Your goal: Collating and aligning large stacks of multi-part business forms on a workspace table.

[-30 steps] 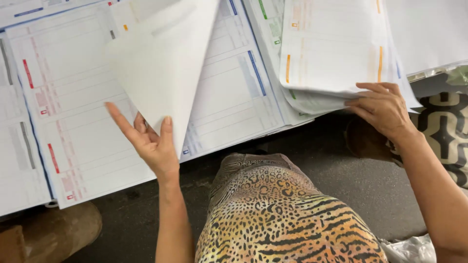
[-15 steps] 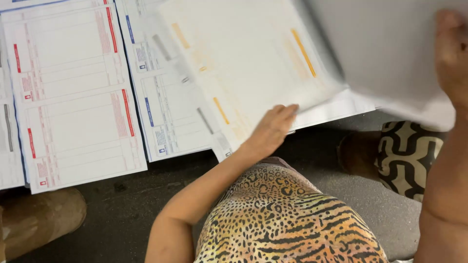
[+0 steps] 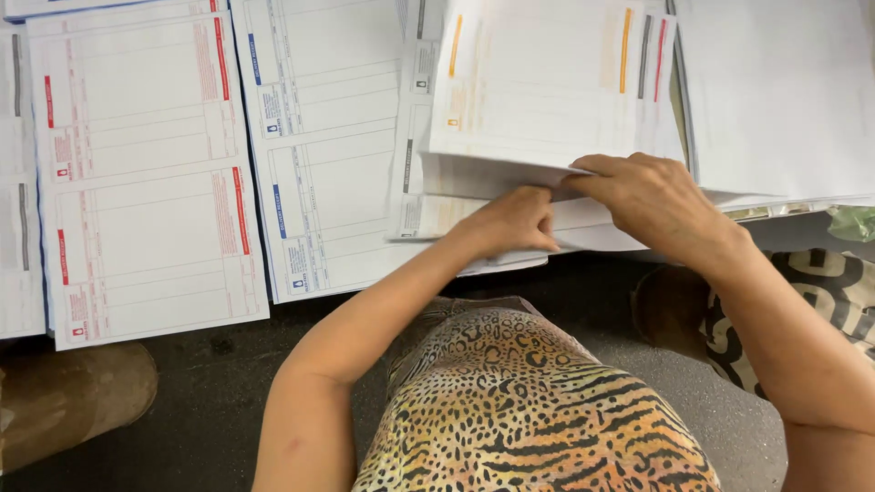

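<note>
A stack of printed sheets with orange bars (image 3: 538, 87) lies at the upper middle. My left hand (image 3: 510, 223) is at its near edge, fingers closed on the corner of the sheets. My right hand (image 3: 652, 196) reaches in from the right and pinches the same edge, lifting the upper sheets slightly. The two hands almost touch. To the left lie a stack of sheets with blue bars (image 3: 324, 137) and one with red bars (image 3: 141, 173).
A stack of plain white sheets (image 3: 779, 96) lies at the upper right. My animal-print clothing (image 3: 524, 410) fills the lower middle. A brown rounded object (image 3: 68, 401) sits at lower left, a black-and-cream patterned item (image 3: 820, 301) at right, dark floor between.
A second ago my left hand held up a loose sheet at the left. It has since moved right to the orange-barred stack, and my right hand has come down to meet it.
</note>
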